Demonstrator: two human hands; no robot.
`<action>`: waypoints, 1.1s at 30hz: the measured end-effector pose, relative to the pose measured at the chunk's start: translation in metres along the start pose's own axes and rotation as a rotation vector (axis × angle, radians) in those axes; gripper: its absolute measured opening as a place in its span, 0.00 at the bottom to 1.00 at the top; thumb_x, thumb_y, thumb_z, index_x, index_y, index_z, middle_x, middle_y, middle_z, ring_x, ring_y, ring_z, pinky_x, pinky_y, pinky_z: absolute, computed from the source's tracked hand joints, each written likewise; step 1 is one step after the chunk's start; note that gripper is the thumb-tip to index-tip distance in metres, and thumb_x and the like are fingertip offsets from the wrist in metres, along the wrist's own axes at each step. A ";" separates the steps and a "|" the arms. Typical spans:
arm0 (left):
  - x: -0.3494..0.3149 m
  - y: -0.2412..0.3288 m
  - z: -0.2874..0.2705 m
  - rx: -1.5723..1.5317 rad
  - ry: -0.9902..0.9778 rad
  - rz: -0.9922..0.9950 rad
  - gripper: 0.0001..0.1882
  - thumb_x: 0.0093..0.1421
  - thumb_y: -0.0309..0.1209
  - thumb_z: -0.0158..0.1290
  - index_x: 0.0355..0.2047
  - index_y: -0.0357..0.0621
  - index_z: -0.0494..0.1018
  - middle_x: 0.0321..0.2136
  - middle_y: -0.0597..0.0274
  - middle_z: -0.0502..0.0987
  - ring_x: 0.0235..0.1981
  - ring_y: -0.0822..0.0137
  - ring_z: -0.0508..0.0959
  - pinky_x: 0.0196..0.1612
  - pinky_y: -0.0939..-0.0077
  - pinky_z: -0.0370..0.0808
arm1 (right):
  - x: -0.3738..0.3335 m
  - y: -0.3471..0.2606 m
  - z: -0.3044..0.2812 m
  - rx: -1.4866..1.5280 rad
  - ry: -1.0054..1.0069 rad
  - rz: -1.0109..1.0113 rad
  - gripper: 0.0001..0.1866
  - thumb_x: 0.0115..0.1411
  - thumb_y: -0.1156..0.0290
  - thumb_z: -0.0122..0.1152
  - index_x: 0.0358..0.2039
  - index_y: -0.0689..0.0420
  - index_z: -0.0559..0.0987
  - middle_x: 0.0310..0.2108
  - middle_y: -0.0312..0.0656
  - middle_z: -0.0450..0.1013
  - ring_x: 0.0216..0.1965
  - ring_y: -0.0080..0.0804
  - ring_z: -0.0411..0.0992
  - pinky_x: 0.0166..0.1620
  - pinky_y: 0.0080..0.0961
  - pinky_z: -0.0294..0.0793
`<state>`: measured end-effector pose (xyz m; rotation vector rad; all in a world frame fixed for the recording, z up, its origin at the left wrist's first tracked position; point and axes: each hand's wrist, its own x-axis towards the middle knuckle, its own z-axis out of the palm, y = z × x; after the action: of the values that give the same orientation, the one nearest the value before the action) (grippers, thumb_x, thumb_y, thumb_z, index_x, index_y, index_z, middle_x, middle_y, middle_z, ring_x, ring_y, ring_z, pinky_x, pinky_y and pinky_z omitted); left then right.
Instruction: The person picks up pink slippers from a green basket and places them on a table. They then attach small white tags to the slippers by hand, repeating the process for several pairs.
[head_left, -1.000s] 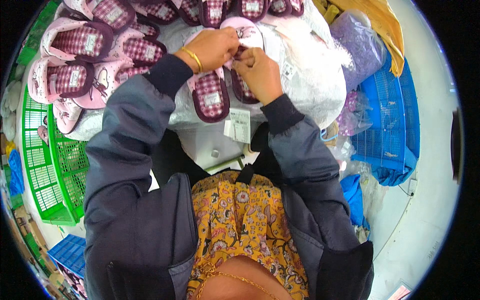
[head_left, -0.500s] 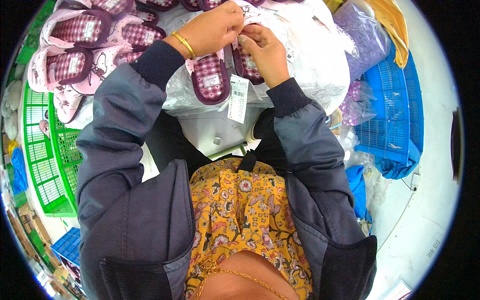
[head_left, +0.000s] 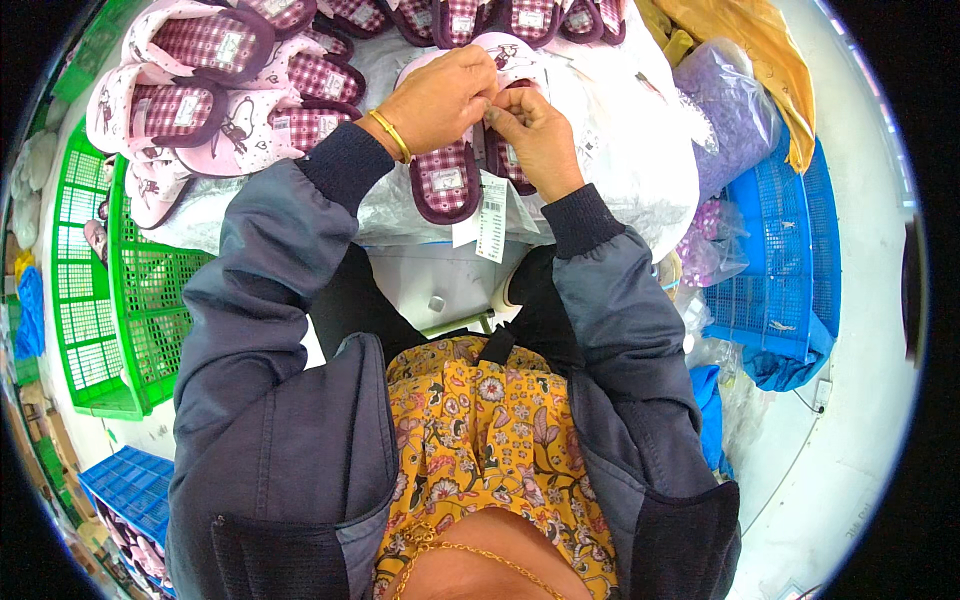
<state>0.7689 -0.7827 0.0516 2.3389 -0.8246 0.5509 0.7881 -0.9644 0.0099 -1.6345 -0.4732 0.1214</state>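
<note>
My left hand [head_left: 438,98] and my right hand [head_left: 538,138] meet over a pair of pink slippers with plum-and-white checked insoles. Both are closed, fingertips pinched close together between the two slippers. Whatever they pinch is too small or hidden to make out. The left slipper [head_left: 446,190] shows its heel end toward me, and the right slipper [head_left: 512,168] is partly covered by my right hand. A white printed paper tag [head_left: 492,225] hangs at the near edge between them. The pair lies on a plastic-covered white work surface [head_left: 630,150].
More checked slippers [head_left: 185,110] are piled at the left, with a row of slippers [head_left: 465,18] along the back. Green plastic crates [head_left: 150,300] stand at the left. To the right are a blue basket [head_left: 775,270], a bag of purple material [head_left: 725,110] and yellow cloth [head_left: 745,35].
The view has shifted, so the slippers, hands and crates sit lower and the back row shows more. Both hands stay pinched together over the same pair.
</note>
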 end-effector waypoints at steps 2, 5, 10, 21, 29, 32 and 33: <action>-0.002 -0.001 -0.002 -0.015 0.034 -0.007 0.05 0.54 0.23 0.54 0.32 0.41 0.72 0.40 0.55 0.73 0.43 0.54 0.74 0.47 0.67 0.71 | 0.002 0.001 -0.001 -0.053 -0.011 0.010 0.05 0.62 0.74 0.62 0.35 0.61 0.77 0.30 0.32 0.74 0.30 0.15 0.69 0.34 0.15 0.70; -0.012 0.001 -0.018 0.051 0.126 0.011 0.05 0.53 0.24 0.55 0.31 0.42 0.72 0.43 0.55 0.74 0.45 0.53 0.73 0.51 0.65 0.69 | 0.004 0.003 -0.010 0.198 0.057 0.033 0.05 0.63 0.73 0.59 0.38 0.59 0.75 0.31 0.31 0.72 0.30 0.15 0.66 0.34 0.14 0.68; -0.051 0.003 -0.006 0.142 0.019 -0.080 0.10 0.48 0.27 0.58 0.33 0.46 0.78 0.52 0.56 0.71 0.55 0.50 0.68 0.58 0.58 0.64 | -0.008 -0.016 -0.008 0.253 0.039 0.010 0.06 0.64 0.73 0.58 0.40 0.59 0.74 0.31 0.31 0.71 0.29 0.16 0.65 0.35 0.14 0.67; -0.053 -0.008 0.008 0.171 -0.044 -0.251 0.19 0.47 0.33 0.60 0.43 0.51 0.77 0.56 0.57 0.69 0.58 0.51 0.67 0.57 0.57 0.65 | -0.023 -0.044 0.027 -0.634 -0.079 -0.079 0.13 0.52 0.75 0.63 0.39 0.58 0.73 0.21 0.44 0.76 0.24 0.40 0.77 0.31 0.34 0.74; -0.056 -0.020 0.018 0.123 -0.023 -0.292 0.22 0.44 0.37 0.61 0.43 0.54 0.78 0.55 0.59 0.69 0.59 0.52 0.66 0.57 0.56 0.64 | -0.010 -0.027 0.037 -0.961 -0.006 -0.123 0.14 0.50 0.74 0.60 0.38 0.56 0.71 0.22 0.49 0.75 0.27 0.53 0.76 0.32 0.48 0.73; -0.057 -0.020 0.017 0.101 -0.013 -0.293 0.23 0.43 0.36 0.61 0.44 0.54 0.78 0.55 0.59 0.69 0.58 0.52 0.66 0.56 0.56 0.64 | -0.008 -0.029 0.038 -0.956 -0.041 -0.144 0.14 0.50 0.75 0.59 0.38 0.56 0.71 0.24 0.52 0.75 0.28 0.54 0.76 0.33 0.49 0.72; -0.058 -0.020 0.018 0.099 -0.011 -0.291 0.24 0.43 0.36 0.61 0.44 0.54 0.78 0.55 0.60 0.69 0.58 0.52 0.66 0.56 0.56 0.64 | -0.008 -0.030 0.039 -0.974 -0.046 -0.147 0.14 0.50 0.75 0.60 0.38 0.57 0.71 0.25 0.52 0.75 0.28 0.55 0.76 0.33 0.50 0.72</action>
<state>0.7442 -0.7569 -0.0010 2.4957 -0.4575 0.4621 0.7606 -0.9299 0.0322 -2.5363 -0.7513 -0.2210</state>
